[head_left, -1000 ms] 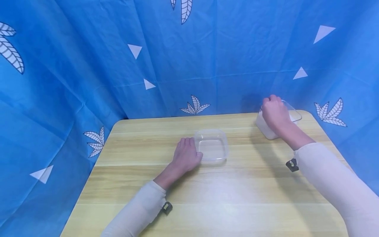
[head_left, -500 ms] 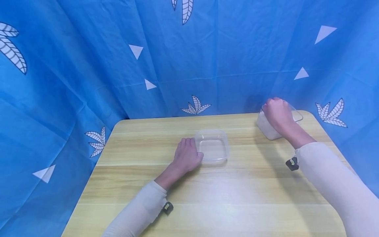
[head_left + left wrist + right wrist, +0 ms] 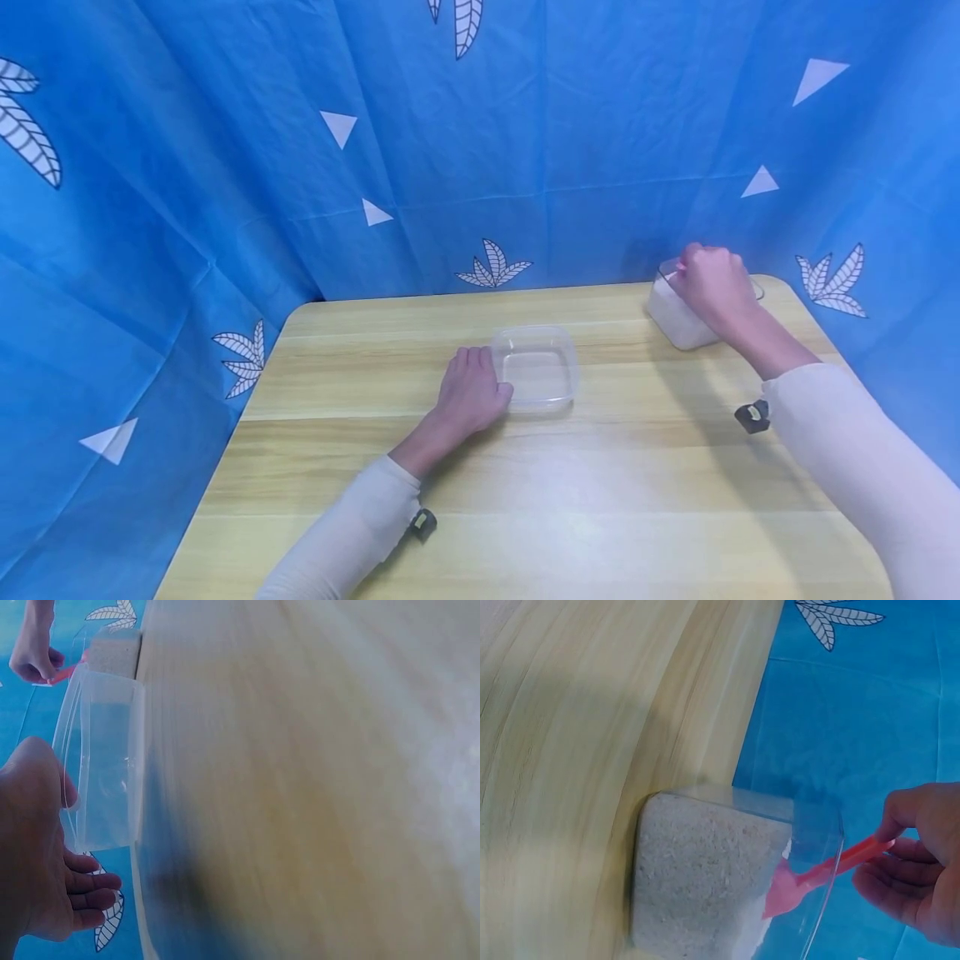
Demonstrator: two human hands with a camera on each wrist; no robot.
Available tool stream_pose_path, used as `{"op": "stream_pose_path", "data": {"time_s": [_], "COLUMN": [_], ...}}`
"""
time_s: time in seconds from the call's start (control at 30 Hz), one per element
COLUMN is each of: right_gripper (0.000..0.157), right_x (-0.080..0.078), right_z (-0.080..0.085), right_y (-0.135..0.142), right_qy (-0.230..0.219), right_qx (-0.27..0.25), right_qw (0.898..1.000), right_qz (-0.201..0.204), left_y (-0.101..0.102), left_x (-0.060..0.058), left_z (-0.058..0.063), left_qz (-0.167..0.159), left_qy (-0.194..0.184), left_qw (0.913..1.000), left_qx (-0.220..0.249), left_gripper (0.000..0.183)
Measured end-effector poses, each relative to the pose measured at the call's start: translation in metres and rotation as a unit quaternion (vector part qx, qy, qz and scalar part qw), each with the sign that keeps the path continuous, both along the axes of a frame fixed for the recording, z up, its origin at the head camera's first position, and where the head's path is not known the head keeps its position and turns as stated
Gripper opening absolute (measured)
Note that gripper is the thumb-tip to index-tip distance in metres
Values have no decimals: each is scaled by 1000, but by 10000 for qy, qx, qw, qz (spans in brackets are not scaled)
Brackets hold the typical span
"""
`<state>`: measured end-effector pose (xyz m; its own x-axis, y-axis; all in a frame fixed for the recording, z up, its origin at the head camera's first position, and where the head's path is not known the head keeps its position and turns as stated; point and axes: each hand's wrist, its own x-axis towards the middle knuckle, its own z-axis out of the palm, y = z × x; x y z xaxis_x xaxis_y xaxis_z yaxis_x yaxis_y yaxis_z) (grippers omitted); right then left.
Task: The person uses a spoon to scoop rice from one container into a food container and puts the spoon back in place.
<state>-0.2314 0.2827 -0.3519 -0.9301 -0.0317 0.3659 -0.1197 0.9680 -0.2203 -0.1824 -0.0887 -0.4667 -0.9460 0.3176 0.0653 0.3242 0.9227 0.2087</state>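
Note:
My left hand [image 3: 471, 392] holds a low, square, see-through plastic container [image 3: 536, 406] by its left side, thumb at the rim and fingers outside. The wood shows through its bottom. In the left wrist view the thumb overlaps the rim of this container [image 3: 105, 761]. At the back right, my right hand [image 3: 712, 287] pinches the handle of a small pinkish-red plastic scoop [image 3: 784, 891]. The scoop's head dips into pale, grainy material [image 3: 705, 870] inside a taller see-through box [image 3: 675, 321]. Grains partly hide the scoop's head.
A light wooden table [image 3: 615, 517] with rounded back corners carries both containers. Behind and around it hangs a blue curtain [image 3: 450, 150] with white leaf and triangle prints, close to the back edge. The taller box stands near the back right corner.
My right hand has shifted a little to the right over the taller box, showing more of the box's left side. The left hand and its container stay put.

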Motion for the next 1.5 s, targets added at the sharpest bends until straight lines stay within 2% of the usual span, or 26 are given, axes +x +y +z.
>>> {"op": "stream_pose_path", "data": {"time_s": [0.17,0.3,0.43,0.7,0.97,1.17,1.5], "right_gripper": [26,35,47,53,51,52,42], "right_x": [2,0,-3,-4,-6,-3,4], "right_z": [5,13,20,28,29,36,58], "right_y": [2,5,9,20,18,23,30], "right_qy": [-162,-721,-1306,-2042,-2348,-2566,-3059], "right_qx": [65,-10,-189,-455,-748,-736,-629], "right_qw": [9998,9974,9910,9743,9635,9586,9479], "right_qz": [102,8,-239,-831,-1045,-995,-632], "left_y": [-1,-1,-2,-2,-3,-2,-1], "left_x": [0,-1,-1,-2,-1,0,1], "left_z": [1,2,3,2,-1,1,3], "left_qz": [-31,-48,-48,-86,-104,-79,-22], "left_qy": [-25,-32,-44,-21,75,89,52], "left_qw": [10000,10000,10000,9999,9999,9999,10000], "left_qx": [-23,12,59,91,100,45,21], "left_gripper": [53,48,44,43,41,43,46]}}
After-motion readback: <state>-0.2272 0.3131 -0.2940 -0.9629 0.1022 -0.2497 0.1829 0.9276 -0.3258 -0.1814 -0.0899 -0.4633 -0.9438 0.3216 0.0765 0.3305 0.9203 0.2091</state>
